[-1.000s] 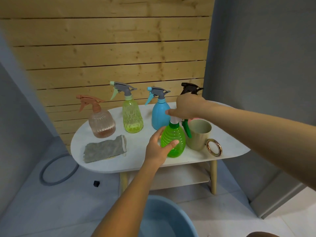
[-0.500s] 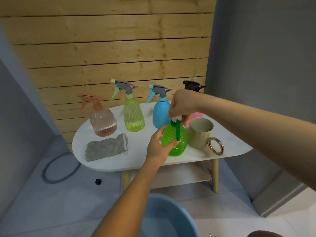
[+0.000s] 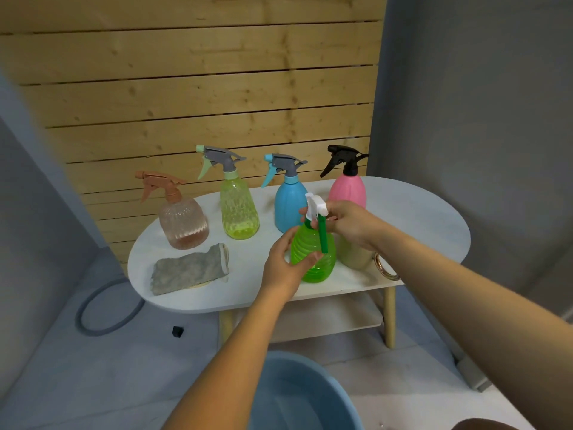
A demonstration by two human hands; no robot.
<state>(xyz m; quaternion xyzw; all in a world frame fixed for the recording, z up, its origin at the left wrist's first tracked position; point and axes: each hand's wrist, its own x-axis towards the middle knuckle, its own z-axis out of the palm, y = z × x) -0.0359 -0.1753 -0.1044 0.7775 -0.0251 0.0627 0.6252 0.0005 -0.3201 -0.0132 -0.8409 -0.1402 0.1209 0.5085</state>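
Observation:
A ribbed green spray bottle [image 3: 313,260] stands near the front edge of the white oval table [image 3: 434,231]. My left hand [image 3: 286,268] grips its body from the left, thumb across the front. My right hand [image 3: 344,223] pinches the bottle's white spray head [image 3: 314,204] at the neck. The green trigger [image 3: 323,235] hangs down over the bottle's front.
Behind stand a peach spray bottle [image 3: 183,221], a yellow-green one [image 3: 238,209], a blue one [image 3: 290,206] and a pink one [image 3: 348,187]. A beige cup [image 3: 353,254] with a gold ring handle stands right of the green bottle. A grey cloth [image 3: 189,268] lies left. A blue basin [image 3: 297,395] sits on the floor.
My right hand has turned on the spray head and drawn back to the right, so the white nozzle and the pink bottle now show. The trigger swung to the front. My left hand kept its grip.

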